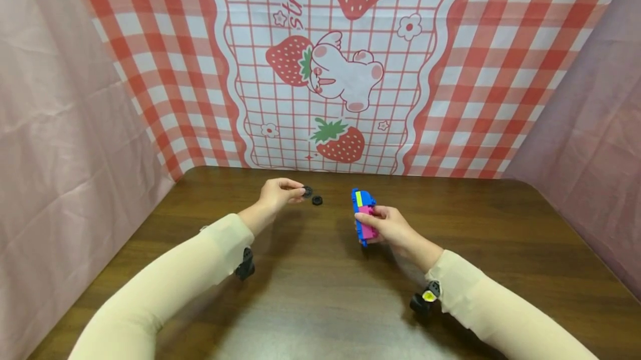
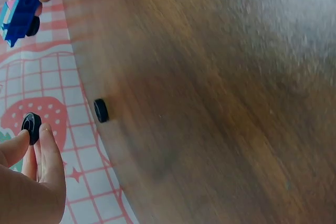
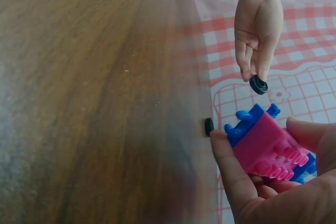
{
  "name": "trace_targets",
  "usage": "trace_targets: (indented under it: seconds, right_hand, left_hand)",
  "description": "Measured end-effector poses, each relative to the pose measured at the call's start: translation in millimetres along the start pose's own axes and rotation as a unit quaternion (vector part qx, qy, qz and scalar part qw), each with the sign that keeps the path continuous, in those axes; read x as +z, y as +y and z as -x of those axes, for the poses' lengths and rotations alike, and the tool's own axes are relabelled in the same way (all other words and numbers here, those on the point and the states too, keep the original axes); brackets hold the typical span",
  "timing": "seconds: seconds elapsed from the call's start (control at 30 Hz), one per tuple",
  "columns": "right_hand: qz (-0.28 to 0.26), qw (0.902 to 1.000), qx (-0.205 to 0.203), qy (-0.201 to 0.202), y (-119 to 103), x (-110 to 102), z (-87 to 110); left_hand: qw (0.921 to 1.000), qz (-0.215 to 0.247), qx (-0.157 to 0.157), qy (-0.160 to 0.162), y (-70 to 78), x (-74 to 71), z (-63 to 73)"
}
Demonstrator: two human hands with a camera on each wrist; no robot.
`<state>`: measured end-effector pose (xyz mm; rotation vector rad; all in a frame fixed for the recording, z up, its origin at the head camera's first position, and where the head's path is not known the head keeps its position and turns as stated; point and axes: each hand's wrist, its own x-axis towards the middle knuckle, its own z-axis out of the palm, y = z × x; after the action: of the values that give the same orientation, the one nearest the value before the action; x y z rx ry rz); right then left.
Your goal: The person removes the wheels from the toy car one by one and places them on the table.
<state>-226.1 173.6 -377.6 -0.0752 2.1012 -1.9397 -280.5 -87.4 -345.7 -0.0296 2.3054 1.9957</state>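
Note:
My left hand (image 1: 274,200) pinches a small black toy wheel (image 2: 32,127) between thumb and fingertips, above the far part of the table. A second black wheel (image 1: 317,200) lies on the tabletop just beside it. Off to the right, my right hand (image 1: 398,231) grips a block-built toy car (image 3: 262,145) with thumb on one side and fingers on the other. The car has a blue base, a pink studded block and a yellow-green piece. Black wheels show on the blue base (image 2: 23,9) in the left wrist view. Blue pegs stick out of its end in the right wrist view.
The brown wooden table (image 1: 310,293) ends at a hanging strawberry-print checked cloth (image 1: 200,70) at the back. Pink curtains (image 1: 75,98) hang at both sides. A dark camera device (image 1: 245,264) is strapped to each wrist.

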Motion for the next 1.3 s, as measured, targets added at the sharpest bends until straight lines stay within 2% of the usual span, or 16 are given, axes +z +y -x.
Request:
trace_targets:
  seconds: [0.3, 0.5, 0.77, 0.93, 1.3]
  right_hand:
    - [-0.006, 0.9998, 0.009, 0.016, 4, -3, -1.2]
    - [0.012, 0.9998, 0.008, 0.016, 4, -5, -1.7]
    - [0.022, 0.9996, -0.002, 0.017, 1, -6, -2.6]
    - [0.029, 0.9995, 0.002, 0.015, 1, -5, -2.3]
    - [0.035, 0.9992, -0.009, 0.019, -2, -9, -3.8]
  left_hand:
    - [0.9997, 0.011, -0.023, -0.001, -9.4, -5.8, -16.4]
    - [0.9988, 0.017, -0.045, 0.002, -12.3, -11.0, -31.6]
    - [0.9969, -0.039, -0.067, 0.008, -15.1, -13.7, -46.8]
    - [0.995, -0.035, -0.087, 0.036, -22.1, -14.8, -53.6]
    - [0.9909, -0.06, -0.118, 0.027, -34.4, -6.7, -65.1]
